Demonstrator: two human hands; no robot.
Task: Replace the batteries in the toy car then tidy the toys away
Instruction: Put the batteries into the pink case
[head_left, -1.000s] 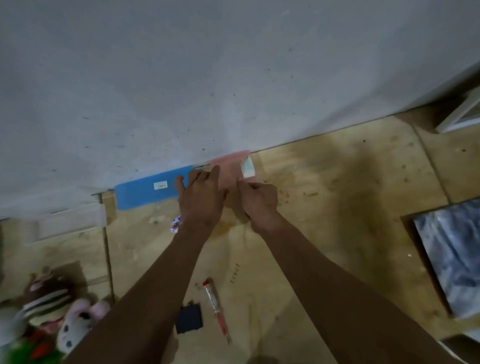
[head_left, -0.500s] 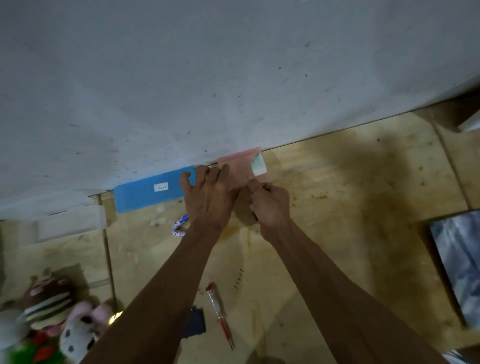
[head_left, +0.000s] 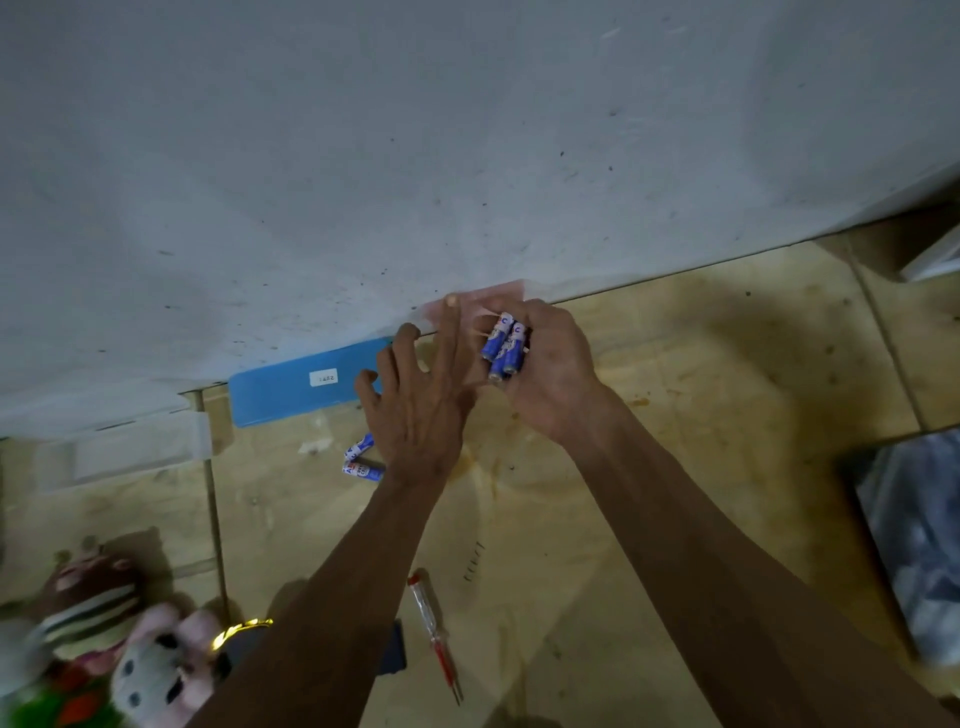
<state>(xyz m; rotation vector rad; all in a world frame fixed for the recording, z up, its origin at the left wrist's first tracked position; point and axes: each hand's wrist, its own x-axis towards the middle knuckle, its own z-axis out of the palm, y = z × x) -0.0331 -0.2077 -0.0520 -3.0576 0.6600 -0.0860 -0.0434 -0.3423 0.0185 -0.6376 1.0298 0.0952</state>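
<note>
My right hand (head_left: 545, 369) is closed around a small bunch of blue and white batteries (head_left: 505, 349), held near the wall. Beside it my left hand (head_left: 421, 395) is spread with fingers apart and holds nothing. Its fingertips reach a pink packet (head_left: 493, 293) lying against the wall's foot. Two more blue and white batteries (head_left: 361, 460) lie on the wooden floor just left of my left wrist. A red-handled screwdriver (head_left: 435, 631) lies on the floor between my forearms. A dark object with a yellow trim (head_left: 241, 631) shows under my left forearm, mostly hidden.
A blue flat box (head_left: 291, 387) lies along the grey wall (head_left: 415, 156). Plush toys (head_left: 104, 654) are heaped at the bottom left. A silvery bag (head_left: 919, 540) lies at the right edge. White tape (head_left: 140, 452) is stuck to the wooden floor (head_left: 701, 395) at left.
My right hand has lifted from the pink packet holding a bunch of batteries. My left hand has spread its fingers. The view has shifted slightly.
</note>
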